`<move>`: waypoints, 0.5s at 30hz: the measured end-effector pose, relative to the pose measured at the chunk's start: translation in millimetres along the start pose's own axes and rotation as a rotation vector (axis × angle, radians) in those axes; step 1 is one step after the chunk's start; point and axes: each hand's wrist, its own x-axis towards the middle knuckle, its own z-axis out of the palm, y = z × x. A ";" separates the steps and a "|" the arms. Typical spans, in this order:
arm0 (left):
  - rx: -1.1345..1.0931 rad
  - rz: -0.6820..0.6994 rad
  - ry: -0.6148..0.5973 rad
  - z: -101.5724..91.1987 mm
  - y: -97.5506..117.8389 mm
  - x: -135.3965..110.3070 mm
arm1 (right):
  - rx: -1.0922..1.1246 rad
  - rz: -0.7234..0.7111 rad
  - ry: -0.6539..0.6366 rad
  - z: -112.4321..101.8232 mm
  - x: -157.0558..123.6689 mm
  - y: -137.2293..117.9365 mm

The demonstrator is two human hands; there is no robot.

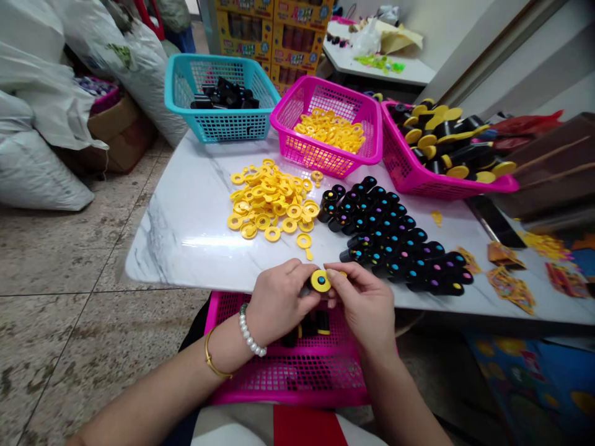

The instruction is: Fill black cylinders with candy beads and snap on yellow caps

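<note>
My left hand (279,300) is closed around a small black cylinder, mostly hidden by the fingers, with its blue-dotted end (321,280) showing. A yellow plastic ring (316,287) sits around that end. The thumb and fingers of my right hand (367,306) pinch the right side of this ring, where its tab is partly covered. Beyond my hands lies a loose pile of similar yellow rings with tabs (272,195). To the right of it stand rows of black cylinders (385,226) with coloured dots on top. Under my hands is a pink basket (288,371) with a few black-and-yellow pieces inside.
Along the back of the marble-patterned table (186,204) stand a blue basket (223,127) of black parts, a pink basket (320,158) of yellow rings and another pink basket (432,183) of black-and-yellow pieces. A phone-like dark slab (495,220) lies right. White sacks (35,158) stand left.
</note>
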 end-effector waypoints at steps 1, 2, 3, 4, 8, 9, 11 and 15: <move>-0.001 -0.004 -0.001 -0.1 0.2 0.0 | -0.005 0.000 0.007 0.6 0.5 -0.2; -0.001 -0.007 -0.002 -0.3 0.6 -0.1 | -0.006 0.002 0.013 1.0 0.8 -0.4; 0.000 -0.009 -0.002 -0.8 1.1 -0.2 | -0.010 0.004 0.016 1.0 0.9 -0.5; 0.002 -0.010 -0.004 -1.6 1.7 -0.4 | -0.018 0.004 0.014 1.0 0.8 -0.6; 0.021 -0.010 -0.041 -6.4 4.5 0.3 | -0.040 0.000 -0.011 0.8 -2.4 -1.8; 0.025 -0.013 -0.050 -7.4 4.7 1.0 | -0.038 0.001 -0.023 0.8 -3.2 -2.3; 0.029 -0.017 -0.064 -8.4 4.4 2.6 | -0.036 0.005 -0.048 0.7 -4.2 -3.4; 0.048 -0.003 -0.068 -7.6 2.4 4.5 | -0.027 0.023 -0.091 -0.6 -3.0 -4.3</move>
